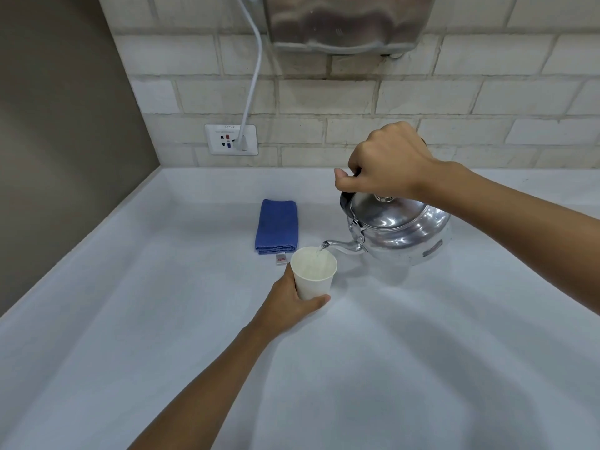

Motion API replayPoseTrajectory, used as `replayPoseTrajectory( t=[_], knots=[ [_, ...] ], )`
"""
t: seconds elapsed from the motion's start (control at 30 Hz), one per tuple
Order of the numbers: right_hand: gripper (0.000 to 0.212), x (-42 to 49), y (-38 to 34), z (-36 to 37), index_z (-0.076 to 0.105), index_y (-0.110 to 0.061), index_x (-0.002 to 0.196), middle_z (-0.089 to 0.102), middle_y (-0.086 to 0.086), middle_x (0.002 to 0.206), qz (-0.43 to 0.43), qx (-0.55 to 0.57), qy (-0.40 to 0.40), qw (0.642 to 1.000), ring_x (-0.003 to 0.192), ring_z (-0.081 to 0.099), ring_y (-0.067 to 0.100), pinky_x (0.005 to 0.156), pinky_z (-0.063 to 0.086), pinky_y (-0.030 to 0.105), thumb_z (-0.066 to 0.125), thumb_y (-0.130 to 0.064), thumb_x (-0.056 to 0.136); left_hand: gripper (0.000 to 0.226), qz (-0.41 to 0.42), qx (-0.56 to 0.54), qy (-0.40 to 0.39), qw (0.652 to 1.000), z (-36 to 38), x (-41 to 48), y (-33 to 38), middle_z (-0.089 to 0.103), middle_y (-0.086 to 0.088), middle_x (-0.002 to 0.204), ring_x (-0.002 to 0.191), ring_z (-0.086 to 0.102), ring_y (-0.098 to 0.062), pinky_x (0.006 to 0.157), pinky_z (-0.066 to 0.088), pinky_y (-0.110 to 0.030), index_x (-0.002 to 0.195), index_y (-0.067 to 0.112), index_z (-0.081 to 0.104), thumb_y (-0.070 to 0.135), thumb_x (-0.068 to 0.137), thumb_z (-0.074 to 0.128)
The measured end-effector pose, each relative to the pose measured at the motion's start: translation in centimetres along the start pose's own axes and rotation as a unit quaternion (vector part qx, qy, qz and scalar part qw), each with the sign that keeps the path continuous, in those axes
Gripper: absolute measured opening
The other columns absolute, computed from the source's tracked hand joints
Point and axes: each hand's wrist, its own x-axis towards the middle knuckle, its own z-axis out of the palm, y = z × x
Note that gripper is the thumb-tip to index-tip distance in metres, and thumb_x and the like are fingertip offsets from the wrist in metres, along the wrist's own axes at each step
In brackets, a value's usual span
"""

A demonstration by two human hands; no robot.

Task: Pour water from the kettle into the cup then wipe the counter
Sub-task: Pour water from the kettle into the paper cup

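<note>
White worktop [422, 336]: right hand [386, 160] clamped on kettle [399, 228] handle, left hand [292, 300] gripping cup [313, 276]. Recommend keeping spout over rim, tilting gently to avoid overfilling.

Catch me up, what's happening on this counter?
A person is pouring. The right hand grips the handle of a metal kettle and tilts it so that a thin stream leaves the spout into a white paper cup. The left hand holds the cup steady from the side. A folded blue cloth lies untouched on the white counter behind the cup, so wiping has not begun.
</note>
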Motion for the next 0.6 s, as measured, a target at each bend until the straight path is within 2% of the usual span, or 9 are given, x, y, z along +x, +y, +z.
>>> replayPoseTrajectory(
  t=[0.17,0.27,0.43,0.6],
  knots=[
    [0.052,0.05,-0.02,-0.05,0.024,-0.011,0.042,0.015,0.001,0.037,-0.01,-0.006,-0.003,1.0,0.04,0.011,0.017,0.048,0.011,0.022,0.048,-0.034,0.081,0.081,-0.003,0.004,0.002,1.0,-0.11,-0.03,-0.06,0.053,0.022,0.117,0.102,0.05,0.013,0.075,0.038,0.003,0.13,0.039,0.034,0.053,0.062,0.077],
    [0.053,0.12,0.05,-0.14,0.022,-0.012,0.041,0.015,0.001,0.038,-0.016,-0.008,-0.004,1.0,0.041,0.011,0.017,0.048,0.012,0.024,0.048,-0.033,0.082,0.082,-0.004,0.002,0.0,1.0,-0.06,-0.03,-0.04,0.052,0.023,0.117,0.103,0.047,0.016,0.075,0.038,0.004,0.13,0.04,0.033,0.054,0.062,0.076],
    [0.053,0.2,-0.12,-0.21,0.021,-0.012,0.042,0.015,0.001,0.038,-0.022,-0.02,-0.004,1.0,0.04,0.01,0.016,0.048,0.011,0.023,0.046,-0.034,0.082,0.084,0.0,0.002,0.003,1.0,-0.04,0.06,-0.18,0.051,0.019,0.12,0.105,0.051,0.0,0.075,0.038,0.004,0.133,0.037,0.032,0.051,0.063,0.077],
    [0.052,0.36,-0.1,-0.39,0.022,-0.011,0.042,0.014,0.001,0.038,-0.025,-0.02,-0.001,0.999,0.04,0.01,0.017,0.048,0.011,0.022,0.046,-0.033,0.082,0.085,0.003,0.002,0.003,1.0,-0.03,0.04,-0.21,0.051,0.018,0.121,0.107,0.05,-0.003,0.073,0.04,0.003,0.134,0.034,0.032,0.048,0.064,0.077]
  ],
)
